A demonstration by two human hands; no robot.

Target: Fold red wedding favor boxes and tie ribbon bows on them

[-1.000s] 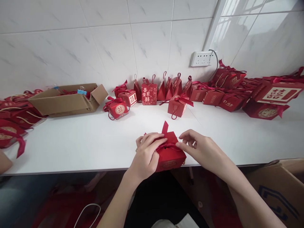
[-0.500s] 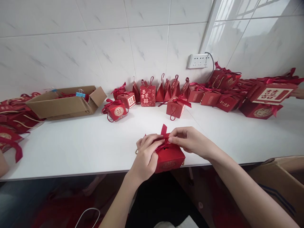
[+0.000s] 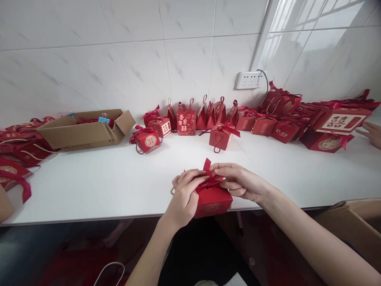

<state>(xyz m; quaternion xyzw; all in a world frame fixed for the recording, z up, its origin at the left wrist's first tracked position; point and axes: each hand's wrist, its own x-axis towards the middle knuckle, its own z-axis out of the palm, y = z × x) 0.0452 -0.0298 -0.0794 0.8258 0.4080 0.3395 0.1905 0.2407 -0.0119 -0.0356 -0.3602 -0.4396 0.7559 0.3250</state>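
Observation:
A red gift box [image 3: 213,201] with a gold round print on its front sits at the table's near edge. Red ribbon [image 3: 207,165] is gathered on its top, one end sticking up. My left hand [image 3: 186,194] lies over the box's left side, its fingertips pressed on the ribbon by the knot. On the right, my right hand [image 3: 238,180] pinches a part of the ribbon between thumb and fingers just above the box. The knot itself is partly hidden by the fingers. A cord handle [image 3: 172,190] shows beside my left hand.
Finished-looking red boxes [image 3: 146,140] and triangular ones stand along the wall. An open cardboard box [image 3: 81,133] is at the left, near piled boxes. More boxes [image 3: 327,141] are stacked right, beside another person's hand [image 3: 370,134]. A carton [image 3: 351,222] stands lower right.
My right hand has shifted slightly, and its lower fingers are now further from the thumb. My left hand stays on the ribbon. Another person's hand shows more at the right edge.

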